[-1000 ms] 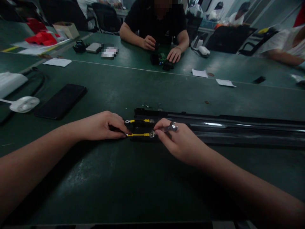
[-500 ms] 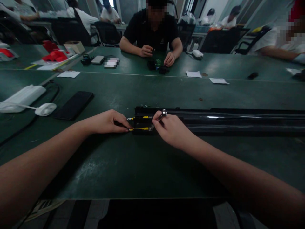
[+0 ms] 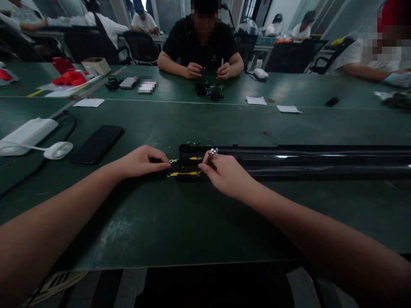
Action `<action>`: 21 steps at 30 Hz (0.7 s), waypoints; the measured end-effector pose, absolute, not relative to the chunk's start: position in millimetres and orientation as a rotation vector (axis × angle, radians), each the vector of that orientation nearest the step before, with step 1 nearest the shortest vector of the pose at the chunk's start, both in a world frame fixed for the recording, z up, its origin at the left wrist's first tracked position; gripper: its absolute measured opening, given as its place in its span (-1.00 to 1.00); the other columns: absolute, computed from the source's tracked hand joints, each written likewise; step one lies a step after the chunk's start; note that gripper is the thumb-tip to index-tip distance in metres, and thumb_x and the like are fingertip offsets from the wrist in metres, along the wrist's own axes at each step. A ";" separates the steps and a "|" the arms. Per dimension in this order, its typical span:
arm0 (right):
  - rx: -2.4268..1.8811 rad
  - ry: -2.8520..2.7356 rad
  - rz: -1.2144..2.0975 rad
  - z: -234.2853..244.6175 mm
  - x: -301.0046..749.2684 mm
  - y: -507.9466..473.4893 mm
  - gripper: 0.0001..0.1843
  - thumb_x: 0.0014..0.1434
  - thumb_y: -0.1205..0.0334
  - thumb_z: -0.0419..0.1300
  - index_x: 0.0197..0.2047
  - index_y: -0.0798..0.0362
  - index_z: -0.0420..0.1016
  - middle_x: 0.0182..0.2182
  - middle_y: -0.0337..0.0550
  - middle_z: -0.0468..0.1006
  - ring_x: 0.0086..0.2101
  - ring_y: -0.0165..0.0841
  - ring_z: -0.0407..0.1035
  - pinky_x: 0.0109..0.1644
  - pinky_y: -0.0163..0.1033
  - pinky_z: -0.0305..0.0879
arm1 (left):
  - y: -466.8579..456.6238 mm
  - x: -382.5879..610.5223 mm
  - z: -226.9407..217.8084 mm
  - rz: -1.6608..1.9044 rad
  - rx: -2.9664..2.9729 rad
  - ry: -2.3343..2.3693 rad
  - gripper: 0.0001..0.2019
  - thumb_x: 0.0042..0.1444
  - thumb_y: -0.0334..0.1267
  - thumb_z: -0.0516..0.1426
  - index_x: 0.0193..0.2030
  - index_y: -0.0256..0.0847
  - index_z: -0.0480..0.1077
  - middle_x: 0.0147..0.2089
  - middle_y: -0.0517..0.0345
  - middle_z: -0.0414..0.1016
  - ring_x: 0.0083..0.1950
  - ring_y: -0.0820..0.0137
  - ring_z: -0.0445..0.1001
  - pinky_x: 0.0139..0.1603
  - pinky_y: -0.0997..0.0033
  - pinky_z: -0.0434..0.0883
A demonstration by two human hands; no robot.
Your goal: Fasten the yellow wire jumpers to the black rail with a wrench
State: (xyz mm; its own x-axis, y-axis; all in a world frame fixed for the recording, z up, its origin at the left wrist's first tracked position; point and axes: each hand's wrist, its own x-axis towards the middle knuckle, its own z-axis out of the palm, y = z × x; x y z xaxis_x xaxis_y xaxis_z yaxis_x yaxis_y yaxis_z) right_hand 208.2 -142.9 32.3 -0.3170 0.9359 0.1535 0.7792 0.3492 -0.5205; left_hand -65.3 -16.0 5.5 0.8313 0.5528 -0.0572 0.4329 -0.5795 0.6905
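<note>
A long black housing [image 3: 308, 161] lies across the green table [image 3: 192, 222]. Two short yellow wires with ring terminals stick out of its left end: an upper wire [image 3: 184, 159] and a lower wire [image 3: 181, 174]. My left hand [image 3: 141, 161] rests at that end, fingers curled, fingertips at the ring terminal of the upper wire. My right hand [image 3: 224, 173] is closed round a small silver wrench [image 3: 210, 155], whose head sits at the housing end of the wires.
A black phone [image 3: 96, 143] and a white charger with cable [image 3: 54, 150] lie at the left. A person in black [image 3: 201, 40] works on small parts across the table. Paper slips [image 3: 256, 100] lie beyond the housing. More people sit at the far tables.
The wrench has swung from pointing right to standing more upright in my right hand. My left fingertips have shifted from the lower wire to the upper one. The camera has tilted up.
</note>
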 end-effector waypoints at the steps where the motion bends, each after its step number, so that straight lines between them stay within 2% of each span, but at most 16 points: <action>1: -1.496 -2.196 0.500 32.5 208.6 -142.9 -0.78 0.45 0.26 0.06 -0.10 0.17 0.50 -0.25 -0.02 0.60 -0.26 -0.25 0.49 -0.14 -0.20 0.32 | -14.9 -65.6 4.6 0.213 2.280 0.745 -0.71 0.28 -0.04 0.18 -0.17 -0.20 0.62 -0.27 0.15 0.65 -0.25 0.38 0.60 -0.22 0.48 0.50; 6: -1.473 -2.216 0.548 32.8 211.2 -142.6 -0.80 0.45 0.32 0.02 -0.07 0.15 0.47 -0.26 -0.05 0.59 -0.25 -0.28 0.49 -0.10 -0.21 0.33 | -6.7 -68.9 0.9 0.253 2.300 0.863 -0.63 0.29 0.05 0.16 -0.15 -0.23 0.59 -0.20 0.10 0.62 -0.18 0.34 0.56 -0.11 0.39 0.49; 10: -1.496 -2.202 0.611 33.9 211.2 -144.3 -0.85 0.44 0.29 0.09 -0.11 0.12 0.48 -0.28 -0.08 0.59 -0.26 -0.27 0.49 -0.14 -0.21 0.32 | 7.9 -80.0 -0.1 0.330 2.346 1.031 -0.65 0.28 0.03 0.17 -0.08 -0.21 0.58 -0.03 0.08 0.56 0.01 0.28 0.51 0.16 0.28 0.44; 12: -1.535 -2.188 0.639 34.2 210.7 -145.6 -0.84 0.44 0.25 0.10 -0.12 0.10 0.49 -0.29 -0.08 0.59 -0.29 -0.27 0.48 -0.20 -0.22 0.31 | 18.6 -90.4 -0.6 0.405 2.330 1.264 -0.64 0.28 -0.01 0.16 0.06 -0.20 0.54 0.16 0.05 0.46 0.20 0.20 0.42 0.35 0.16 0.31; 14: -1.542 -2.199 0.627 33.4 210.8 -146.3 -0.82 0.45 0.23 0.09 -0.12 0.10 0.49 -0.31 -0.08 0.59 -0.30 -0.27 0.48 -0.21 -0.22 0.31 | 30.1 -103.5 -1.4 0.462 2.296 1.449 -0.59 0.30 -0.05 0.14 0.18 -0.24 0.45 0.27 -0.02 0.37 0.32 0.08 0.31 0.42 -0.01 0.21; 17: -1.511 -2.251 0.554 30.0 212.1 -146.2 -0.80 0.44 0.25 0.06 -0.09 0.11 0.50 -0.33 -0.07 0.57 -0.30 -0.26 0.46 -0.19 -0.20 0.33 | 44.4 -124.3 -2.6 0.471 2.228 1.650 -0.58 0.32 -0.10 0.12 0.23 -0.25 0.40 0.27 -0.05 0.39 0.24 0.04 0.37 0.38 -0.21 0.24; 21: -1.442 -2.278 0.504 25.6 214.4 -146.5 -0.81 0.41 0.30 0.06 -0.08 0.11 0.50 -0.33 -0.07 0.57 -0.31 -0.27 0.44 -0.18 -0.20 0.34 | 52.9 -146.0 -1.7 0.414 2.261 1.640 -0.63 0.31 -0.10 0.14 0.17 -0.19 0.44 0.35 0.08 0.33 0.36 0.10 0.28 0.52 -0.07 0.08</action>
State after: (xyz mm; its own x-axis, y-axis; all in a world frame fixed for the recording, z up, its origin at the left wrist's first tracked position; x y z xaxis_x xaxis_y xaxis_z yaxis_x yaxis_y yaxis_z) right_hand 214.4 -146.5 25.6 -0.3902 0.9106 0.1366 0.7678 0.4037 -0.4976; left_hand -146.0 52.9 -1.7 0.3000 0.9528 0.0470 0.8612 -0.2918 0.4162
